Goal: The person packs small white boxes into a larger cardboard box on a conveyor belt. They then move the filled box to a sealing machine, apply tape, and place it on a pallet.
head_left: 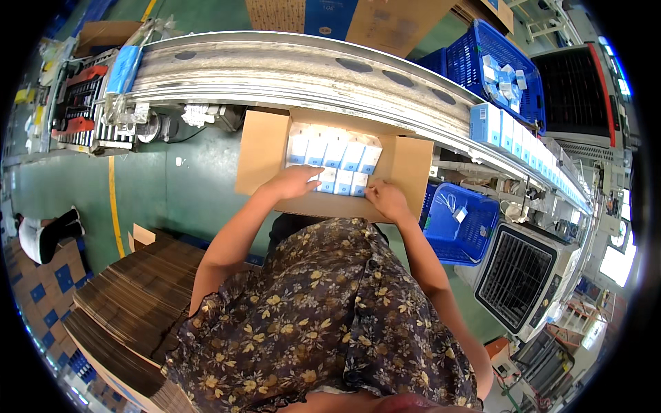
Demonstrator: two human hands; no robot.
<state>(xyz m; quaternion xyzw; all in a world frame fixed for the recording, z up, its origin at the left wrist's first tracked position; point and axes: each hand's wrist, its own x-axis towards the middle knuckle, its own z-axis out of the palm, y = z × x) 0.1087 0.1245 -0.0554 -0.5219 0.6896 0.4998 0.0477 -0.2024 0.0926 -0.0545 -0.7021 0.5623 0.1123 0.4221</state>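
Observation:
In front of me stands an open cardboard carton with its flaps folded out. Inside, small white-and-blue boxes stand close together in two rows. My left hand reaches over the carton's left side, its fingers stretched across the left end of the near row and its thumb apart. At that row's right end, my right hand has bent fingers against the last small box, with the fingertips partly hidden. Neither hand lifts a box clear of the rows.
Beyond the carton runs a metal conveyor, with a line of similar boxes on its right. Blue baskets stand at the right, near a vented machine. Flattened cardboard is stacked at the left; another person's legs show beyond.

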